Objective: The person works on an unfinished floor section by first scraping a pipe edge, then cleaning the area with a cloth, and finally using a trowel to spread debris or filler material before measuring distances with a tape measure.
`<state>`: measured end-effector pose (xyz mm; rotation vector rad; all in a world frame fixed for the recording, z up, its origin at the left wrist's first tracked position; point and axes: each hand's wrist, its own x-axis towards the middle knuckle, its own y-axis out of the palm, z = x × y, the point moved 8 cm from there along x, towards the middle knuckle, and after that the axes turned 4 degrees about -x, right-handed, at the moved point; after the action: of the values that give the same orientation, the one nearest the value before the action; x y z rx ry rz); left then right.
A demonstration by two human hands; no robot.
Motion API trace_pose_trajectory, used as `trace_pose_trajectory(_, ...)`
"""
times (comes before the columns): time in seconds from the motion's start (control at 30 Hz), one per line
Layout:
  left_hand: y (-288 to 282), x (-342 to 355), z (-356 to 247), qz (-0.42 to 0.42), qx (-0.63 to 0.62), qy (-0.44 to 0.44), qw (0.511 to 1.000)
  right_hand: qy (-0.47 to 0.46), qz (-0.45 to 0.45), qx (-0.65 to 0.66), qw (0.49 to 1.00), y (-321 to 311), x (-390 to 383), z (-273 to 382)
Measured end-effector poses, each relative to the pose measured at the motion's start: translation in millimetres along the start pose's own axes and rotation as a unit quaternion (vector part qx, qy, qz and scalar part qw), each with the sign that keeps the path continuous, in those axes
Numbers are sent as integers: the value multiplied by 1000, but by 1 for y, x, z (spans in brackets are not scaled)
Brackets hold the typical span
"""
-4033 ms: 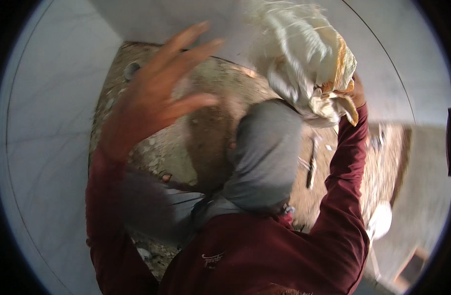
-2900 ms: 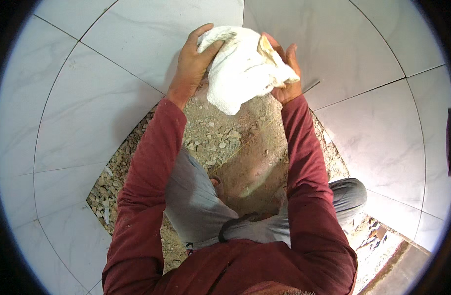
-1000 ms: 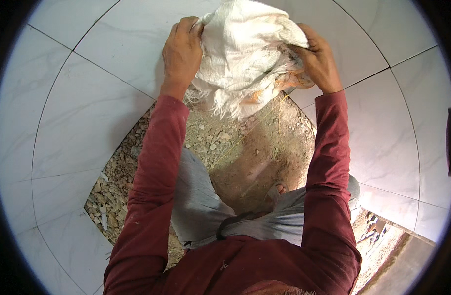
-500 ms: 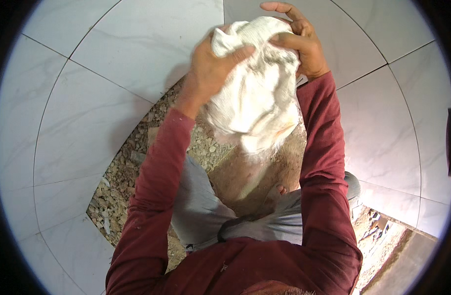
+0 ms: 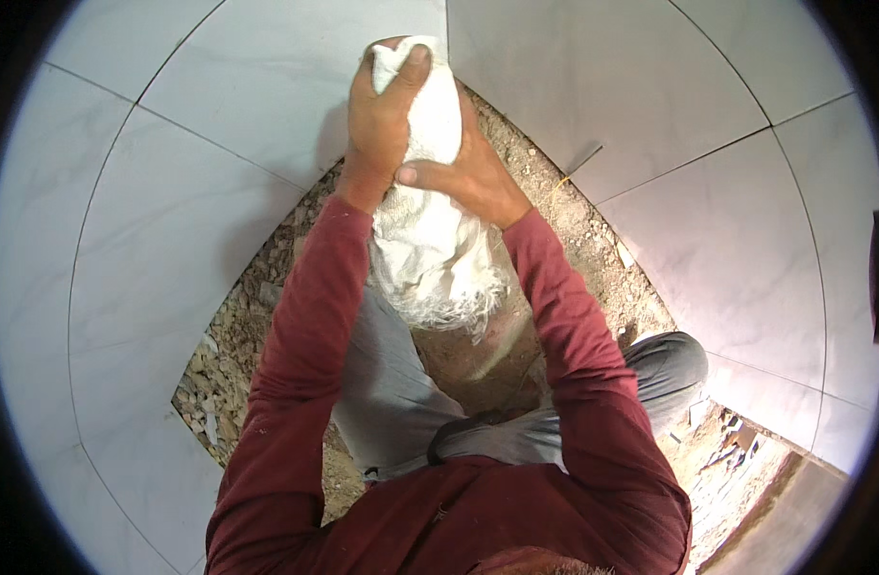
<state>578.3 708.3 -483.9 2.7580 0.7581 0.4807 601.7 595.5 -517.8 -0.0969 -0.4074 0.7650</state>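
Above rubble [image 5: 233,369] and pale tiles [image 5: 171,240], two hands [image 5: 377,134] [image 5: 478,180] clamp their fingers [image 5: 422,174] around one bunched white cloth [image 5: 418,230].

I record no legible text or numbers; the faint mark [image 5: 441,514] on my maroon shirt [image 5: 382,522] is unreadable.

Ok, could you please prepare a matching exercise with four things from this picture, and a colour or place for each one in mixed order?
Column one:
1. Cloth
2. Sleeves
3. Trousers
4. Rubble

Column two:
a. Grey
b. On the ground, beside the tiles
c. White, frayed at its lower end, held by the left hand and the right hand
d. Dark red

Right pairs: 1-c, 2-d, 3-a, 4-b.
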Motion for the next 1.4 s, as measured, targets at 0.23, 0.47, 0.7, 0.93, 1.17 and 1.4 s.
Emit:
trace_pose_trajectory(0.23, 1, -5, -12, 28, 331, 135, 933, 169, 79, 109, 976, -9, -15, -38)
trace_pose_trajectory(0.47, 27, -27, -6, 193, 140, -5, 971, -20, -289, -31, 957, -138, 18, -26)
trace_pose_trajectory(0.7, 60, -60, 79, 166, -7, -329, 930, -141, -377, 32, 915, -118, -3, -4)
trace_pose_trajectory(0.93, 13, -26, 59, 67, -166, -156, 971, 86, -141, 154, 974, -58, -4, -27)
trace_pose_trajectory(1.17, 24, -36, 59, 80, -71, -173, 979, 200, 47, -45, 978, -51, -6, -41)
trace_pose_trajectory(1.4, -9, -8, 59, 75, 310, -128, 939, 99, 135, -421, 892, -53, -25, -12)
